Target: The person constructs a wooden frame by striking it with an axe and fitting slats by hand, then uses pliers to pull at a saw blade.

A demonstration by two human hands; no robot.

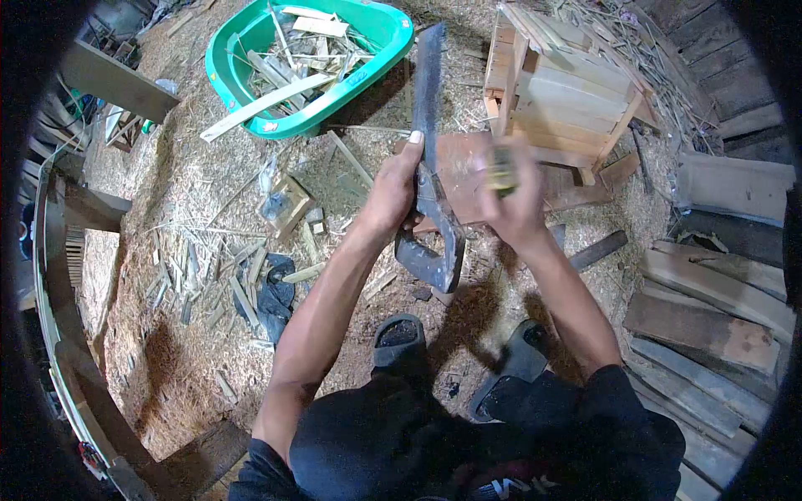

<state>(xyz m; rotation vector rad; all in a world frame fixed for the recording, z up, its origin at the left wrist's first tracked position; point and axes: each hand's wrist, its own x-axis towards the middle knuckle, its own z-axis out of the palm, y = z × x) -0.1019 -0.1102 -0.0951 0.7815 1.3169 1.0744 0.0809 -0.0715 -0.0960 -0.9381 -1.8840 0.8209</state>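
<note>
My left hand (pixel 393 196) is closed around a handsaw (pixel 428 92) where the blade meets the dark handle, with the thumb lying along the blade. The blade points away from me and the looped handle hangs toward my feet. To the right, my right hand (pixel 522 196) is smeared by motion but closed on a small yellow-and-black tape measure (pixel 502 172), whose details are blurred. Under and between the hands, a reddish-brown board (pixel 459 159) lies on the floor, partly covered by the saw and my right hand.
A green tub (pixel 313 123) full of wood scraps stands at the back left. A wooden cabinet-like frame (pixel 568 96) sits at the back right. Planks (pixel 702 326) are stacked along the right, and offcuts lie among shavings (pixel 184 217) on the floor.
</note>
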